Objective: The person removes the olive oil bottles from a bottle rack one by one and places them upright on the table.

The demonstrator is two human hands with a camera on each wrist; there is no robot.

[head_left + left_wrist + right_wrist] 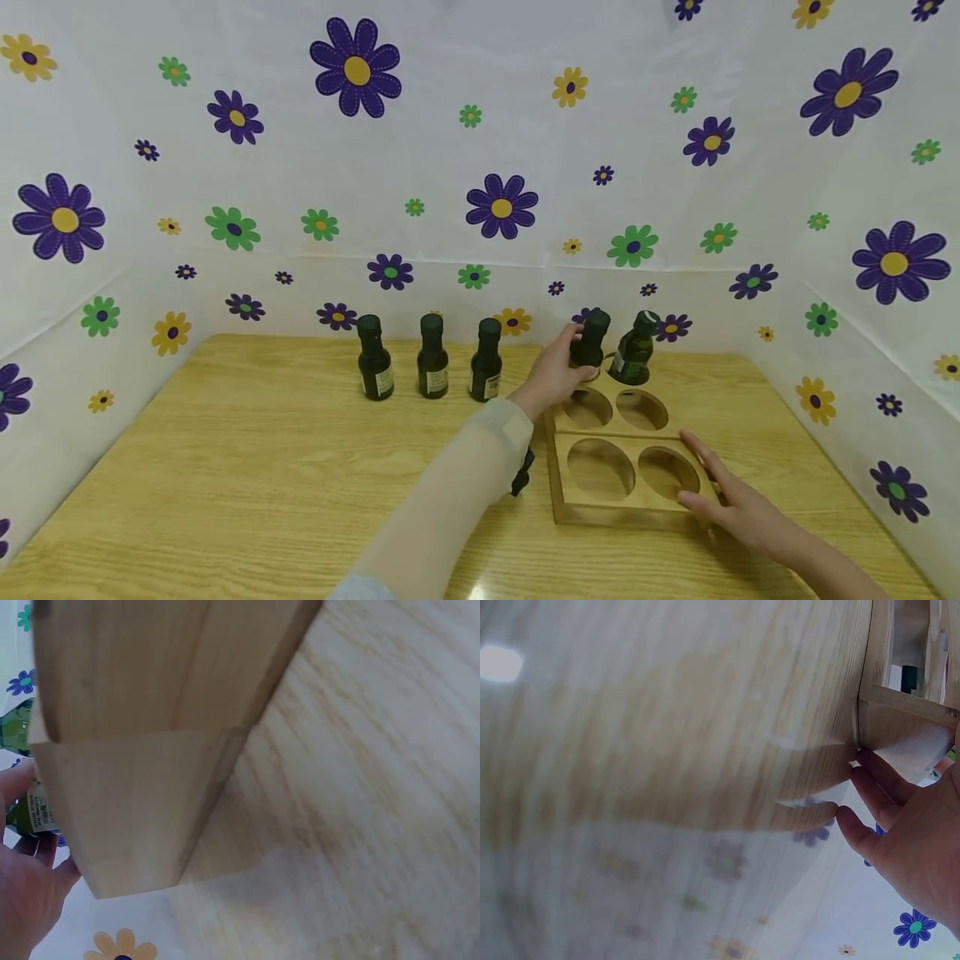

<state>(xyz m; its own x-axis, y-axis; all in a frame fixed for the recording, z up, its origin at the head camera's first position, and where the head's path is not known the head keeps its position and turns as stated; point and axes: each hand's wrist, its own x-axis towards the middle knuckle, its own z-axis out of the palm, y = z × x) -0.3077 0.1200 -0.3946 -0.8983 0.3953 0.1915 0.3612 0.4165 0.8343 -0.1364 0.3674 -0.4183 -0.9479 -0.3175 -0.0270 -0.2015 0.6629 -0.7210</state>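
Observation:
My left hand (553, 373) grips a dark green glass bottle (595, 332) with a dark cap, at the back left hole of a wooden bottle rack (626, 514). In the left wrist view, the fingers curl about the bottle's labelled body (43, 806), beside the rack's side wall (135, 810). Another green bottle (634, 352) stands slightly tilted in the back right hole. My right hand (746, 504) rests on the rack's right side, thumb at the front right hole. In the right wrist view, its extended fingers (881, 795) lie along the rack wall, close to the tabletop.
Three more dark green bottles, a left one (375, 367), a middle one (432, 367) and a right one (487, 367), stand in a row left of the rack on the wooden table (285, 467). A flower-patterned white cloth (435, 158) encloses the back and sides.

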